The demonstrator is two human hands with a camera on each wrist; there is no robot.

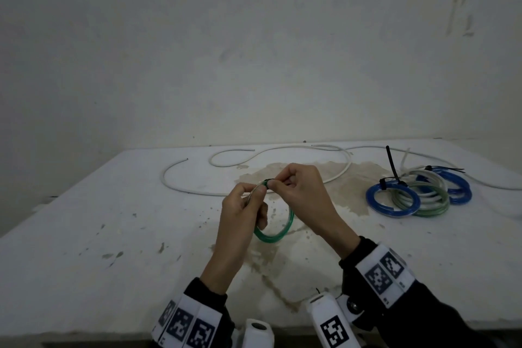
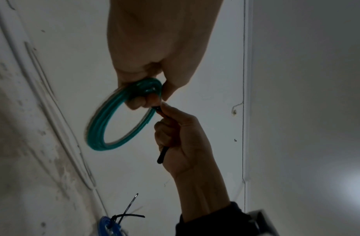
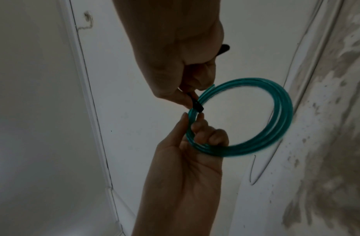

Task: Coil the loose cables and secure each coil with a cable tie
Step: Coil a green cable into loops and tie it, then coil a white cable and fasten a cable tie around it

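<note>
Hovering mid-table, green coil point(image 1: 275, 230) held

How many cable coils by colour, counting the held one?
teal coil: 1
blue coils: 2
pale green coil: 1
Total: 4

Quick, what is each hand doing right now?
Left hand: fingers curled round the green cable coil, holding it up.
Right hand: pinching the black cable tie at the coil.
</note>
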